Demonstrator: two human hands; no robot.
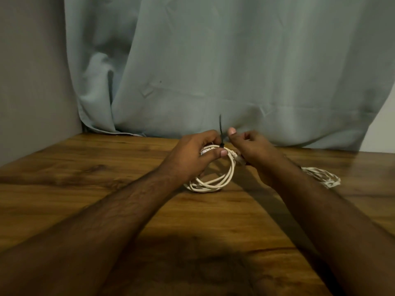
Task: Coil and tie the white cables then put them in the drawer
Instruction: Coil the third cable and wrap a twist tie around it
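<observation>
A coiled white cable stands nearly upright on the wooden table, its lower loops resting on the wood. My left hand grips the top of the coil, thumb across the strands. A thin black tie wraps the coil's top and sticks straight up between my hands. My right hand sits just right of the tie, fingers curled and thumb raised beside it; whether it touches the tie is unclear. A clear plug end of the cable shows under that hand.
A second bundle of white cable lies on the table to the right, partly behind my right forearm. A grey-blue curtain hangs along the table's far edge, and a wall borders the left side. No drawer is in view.
</observation>
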